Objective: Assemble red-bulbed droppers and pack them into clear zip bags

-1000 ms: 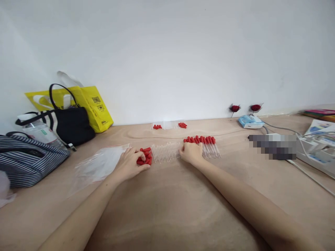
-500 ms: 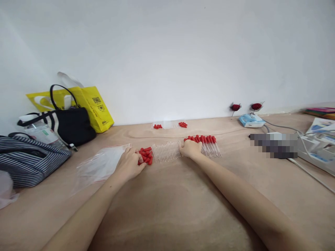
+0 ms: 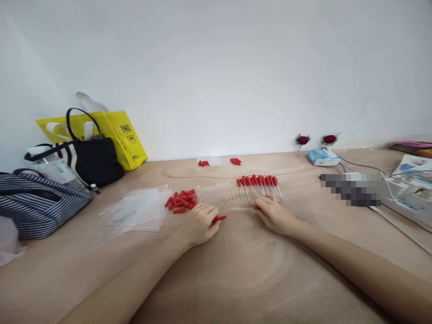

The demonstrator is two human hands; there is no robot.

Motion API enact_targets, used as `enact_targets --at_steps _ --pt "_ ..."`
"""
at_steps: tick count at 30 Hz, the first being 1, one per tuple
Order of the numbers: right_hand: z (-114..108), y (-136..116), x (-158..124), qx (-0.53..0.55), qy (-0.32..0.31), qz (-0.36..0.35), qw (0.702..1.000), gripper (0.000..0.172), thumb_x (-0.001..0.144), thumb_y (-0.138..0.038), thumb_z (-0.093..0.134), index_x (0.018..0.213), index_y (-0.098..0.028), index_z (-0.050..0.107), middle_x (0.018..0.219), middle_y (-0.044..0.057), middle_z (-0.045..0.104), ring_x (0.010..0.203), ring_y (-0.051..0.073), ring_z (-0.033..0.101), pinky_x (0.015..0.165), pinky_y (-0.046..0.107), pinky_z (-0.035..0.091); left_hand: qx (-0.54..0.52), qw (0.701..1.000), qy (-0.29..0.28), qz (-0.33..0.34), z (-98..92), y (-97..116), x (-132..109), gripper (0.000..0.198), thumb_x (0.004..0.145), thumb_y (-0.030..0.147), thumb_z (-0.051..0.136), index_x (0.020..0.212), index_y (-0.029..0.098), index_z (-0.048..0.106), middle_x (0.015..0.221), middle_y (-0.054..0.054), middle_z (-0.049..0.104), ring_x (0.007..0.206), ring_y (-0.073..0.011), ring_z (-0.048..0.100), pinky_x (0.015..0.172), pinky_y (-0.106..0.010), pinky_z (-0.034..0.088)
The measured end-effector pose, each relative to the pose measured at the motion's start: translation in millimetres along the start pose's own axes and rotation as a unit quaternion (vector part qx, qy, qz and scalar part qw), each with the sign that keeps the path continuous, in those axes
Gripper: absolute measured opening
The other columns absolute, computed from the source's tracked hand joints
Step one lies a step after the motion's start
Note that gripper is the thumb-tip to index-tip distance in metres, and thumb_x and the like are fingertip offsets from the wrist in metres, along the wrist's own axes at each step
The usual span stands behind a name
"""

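My left hand (image 3: 202, 223) is closed, pinching a red rubber dropper bulb (image 3: 220, 219) that sticks out past its fingertips. Just behind it lies a loose pile of red bulbs (image 3: 182, 199). My right hand (image 3: 272, 213) pinches a thin clear dropper tube (image 3: 241, 209), whose free end points left toward the bulb, with a gap between them. A row of bare clear tubes (image 3: 215, 194) lies beyond both hands. Behind my right hand, several droppers (image 3: 258, 181) with red bulbs on their tubes lie side by side, bulbs toward the wall.
Flat clear zip bags (image 3: 141, 207) lie at left. A filled bag (image 3: 221, 160) rests by the wall. A striped bag (image 3: 43, 204), black handbag (image 3: 96, 162) and yellow bag (image 3: 126, 139) stand far left. A blue packet (image 3: 324, 156), cables and a power strip (image 3: 410, 193) are right.
My left hand has come right from the bulb pile with a red bulb. The right hand has moved nearer and to the right, taking a clear tube from the row.
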State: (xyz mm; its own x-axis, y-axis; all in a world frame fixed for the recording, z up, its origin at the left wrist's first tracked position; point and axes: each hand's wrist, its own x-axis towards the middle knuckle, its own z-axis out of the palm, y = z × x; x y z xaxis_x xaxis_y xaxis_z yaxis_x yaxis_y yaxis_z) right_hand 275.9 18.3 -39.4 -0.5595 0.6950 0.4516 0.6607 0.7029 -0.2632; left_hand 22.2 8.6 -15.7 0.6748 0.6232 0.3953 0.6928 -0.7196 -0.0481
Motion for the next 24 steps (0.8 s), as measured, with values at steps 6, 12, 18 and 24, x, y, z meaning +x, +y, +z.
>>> enact_targets --at_steps 6,12,18,24 --pt "4.5 -5.6 -7.4 -0.010 -0.004 -0.023 1.000 0.020 0.086 -0.020 0.042 0.094 -0.021 0.061 0.078 0.003 0.061 0.079 0.016 0.052 0.081 0.037 0.027 -0.113 0.993 0.041 -0.019 15.7 -2.0 -5.5 0.016 0.081 0.018 0.045 0.092 0.015 0.056 0.087 -0.007 0.063 0.081 -0.0184 0.057 0.072 -0.032 0.046" --pt "9.8 -4.2 -7.3 -0.002 0.003 0.002 1.000 0.023 0.086 -0.025 0.043 0.093 -0.023 0.065 0.081 0.005 0.061 0.079 0.017 0.052 0.076 0.037 0.030 -0.138 0.989 0.046 -0.014 17.9 1.0 -4.3 0.024 0.085 0.020 0.041 0.097 0.015 0.062 0.087 -0.008 0.062 0.080 -0.0175 0.058 0.072 -0.032 0.048" --pt "7.9 -10.9 5.7 -0.008 0.000 0.017 1.000 0.021 0.081 -0.034 0.052 0.095 -0.025 0.065 0.085 0.005 0.060 0.083 0.019 0.050 0.075 0.037 0.033 -0.121 0.990 0.066 0.002 22.0 -2.5 -1.6 0.023 0.082 0.021 0.047 0.097 0.015 0.064 0.101 -0.010 0.062 0.097 -0.0211 0.056 0.083 -0.037 0.047" --pt "18.8 -16.6 12.8 0.022 0.020 -0.004 1.000 0.017 0.083 -0.025 0.050 0.076 -0.021 0.066 0.080 0.005 0.060 0.079 0.017 0.050 0.072 0.034 0.036 -0.090 0.993 0.068 0.019 28.5 -6.1 -2.3 0.020 0.083 0.021 0.048 0.092 0.019 0.065 0.101 -0.007 0.065 0.106 -0.0224 0.053 0.095 -0.047 0.037"
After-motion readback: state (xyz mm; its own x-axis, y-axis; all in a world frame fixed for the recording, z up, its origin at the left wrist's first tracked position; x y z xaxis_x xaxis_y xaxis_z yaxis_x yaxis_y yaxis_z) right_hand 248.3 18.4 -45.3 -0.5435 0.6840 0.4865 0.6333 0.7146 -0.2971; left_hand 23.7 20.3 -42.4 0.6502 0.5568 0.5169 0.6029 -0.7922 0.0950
